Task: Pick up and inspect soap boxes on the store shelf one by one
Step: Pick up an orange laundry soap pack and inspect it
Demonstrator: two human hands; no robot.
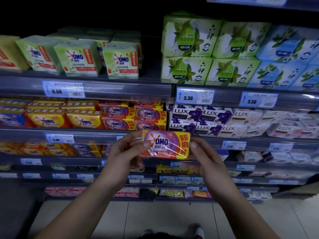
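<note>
Soap pack [165, 144] held before shelf [20, 133], pinched at its short ends by left hand [124, 152] and right hand [205, 157], both clamped on it. Likely dense, stiff, glossy enough to slip; ends safest for gripping.

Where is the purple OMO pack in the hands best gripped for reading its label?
By its short ends, one hand from each side. The purple OMO pack lies wide, face to camera; left hand and right hand pinch those ends, leaving the label mostly uncovered.

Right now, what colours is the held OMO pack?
The OMO pack is purple with a yellow right end, seen in the head view.
</note>
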